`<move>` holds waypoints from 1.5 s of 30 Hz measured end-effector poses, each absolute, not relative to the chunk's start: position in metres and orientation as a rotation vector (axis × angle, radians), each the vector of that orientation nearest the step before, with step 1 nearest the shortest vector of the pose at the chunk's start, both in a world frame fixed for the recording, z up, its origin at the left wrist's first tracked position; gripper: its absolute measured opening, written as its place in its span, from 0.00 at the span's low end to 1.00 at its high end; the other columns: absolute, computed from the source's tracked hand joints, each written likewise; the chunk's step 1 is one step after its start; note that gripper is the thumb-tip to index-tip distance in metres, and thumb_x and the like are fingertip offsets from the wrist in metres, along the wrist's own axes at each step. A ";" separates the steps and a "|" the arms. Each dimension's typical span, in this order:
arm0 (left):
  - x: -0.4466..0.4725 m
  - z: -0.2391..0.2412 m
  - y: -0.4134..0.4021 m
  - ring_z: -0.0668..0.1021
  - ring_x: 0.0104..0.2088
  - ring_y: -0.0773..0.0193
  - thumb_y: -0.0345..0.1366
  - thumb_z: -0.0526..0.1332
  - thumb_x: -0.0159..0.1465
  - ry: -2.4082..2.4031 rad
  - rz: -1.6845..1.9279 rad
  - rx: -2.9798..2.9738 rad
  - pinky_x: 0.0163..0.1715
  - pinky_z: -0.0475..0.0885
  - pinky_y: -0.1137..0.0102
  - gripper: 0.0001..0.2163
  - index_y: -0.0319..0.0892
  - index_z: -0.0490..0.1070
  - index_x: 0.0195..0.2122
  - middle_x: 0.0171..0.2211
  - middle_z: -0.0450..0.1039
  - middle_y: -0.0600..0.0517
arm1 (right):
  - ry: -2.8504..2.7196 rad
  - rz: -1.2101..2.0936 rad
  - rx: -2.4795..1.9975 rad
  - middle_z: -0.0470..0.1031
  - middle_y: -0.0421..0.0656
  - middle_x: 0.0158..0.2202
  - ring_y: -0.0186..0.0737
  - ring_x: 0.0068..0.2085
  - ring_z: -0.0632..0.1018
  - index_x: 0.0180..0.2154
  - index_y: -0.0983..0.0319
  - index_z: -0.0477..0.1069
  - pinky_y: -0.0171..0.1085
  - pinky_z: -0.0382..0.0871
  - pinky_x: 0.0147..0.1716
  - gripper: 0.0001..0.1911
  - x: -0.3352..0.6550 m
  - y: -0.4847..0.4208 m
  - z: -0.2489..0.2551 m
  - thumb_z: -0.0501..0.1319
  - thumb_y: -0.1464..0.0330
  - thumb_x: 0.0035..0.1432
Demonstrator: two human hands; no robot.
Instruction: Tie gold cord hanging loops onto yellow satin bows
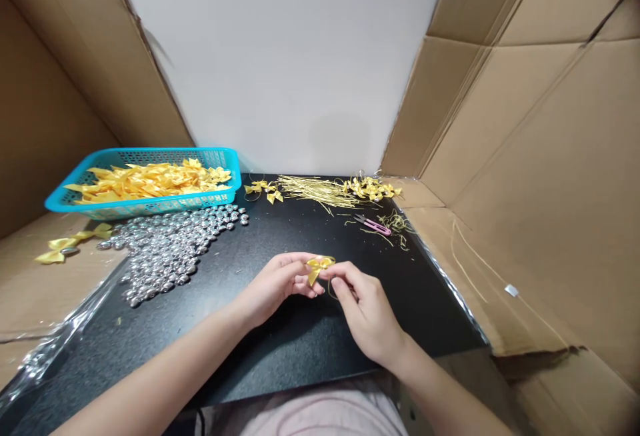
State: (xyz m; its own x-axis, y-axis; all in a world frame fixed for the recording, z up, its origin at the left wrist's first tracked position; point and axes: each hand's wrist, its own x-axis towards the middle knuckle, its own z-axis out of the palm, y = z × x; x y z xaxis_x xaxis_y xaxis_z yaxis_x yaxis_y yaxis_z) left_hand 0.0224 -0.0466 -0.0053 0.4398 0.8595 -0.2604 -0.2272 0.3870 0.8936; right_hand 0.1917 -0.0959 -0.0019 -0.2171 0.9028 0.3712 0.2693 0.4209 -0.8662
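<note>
A small yellow ribbon bow [319,267] is pinched between the thumb and fingers of my left hand [278,284], above the front middle of the black tabletop. Just right of the bow, my right hand [369,313] is closed, thumb against forefinger, on a thin gold cord [331,289]. That cord curves down in a loop from beside the bow. My right forefinger reaches to the bow's right edge. Fingers hide the back of the bow and the cord's ends.
A blue basket [140,209] of yellow bows stands back left. Shiny silver beads [170,246] spread before it. Cut gold cords [315,191] lie at the back, beside finished looped bows [370,188]. Pink thread snips [373,225] rest near cord scraps [397,221]. Cardboard walls [540,156] flank the table.
</note>
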 end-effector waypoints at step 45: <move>0.025 -0.005 -0.055 0.68 0.23 0.71 0.36 0.62 0.59 0.916 0.847 1.268 0.22 0.58 0.75 0.14 0.39 0.74 0.45 0.24 0.71 0.56 | -1.666 0.562 -1.276 0.76 0.42 0.30 0.32 0.23 0.70 0.34 0.63 0.70 0.31 0.62 0.25 0.07 0.185 -0.092 -0.022 0.54 0.75 0.59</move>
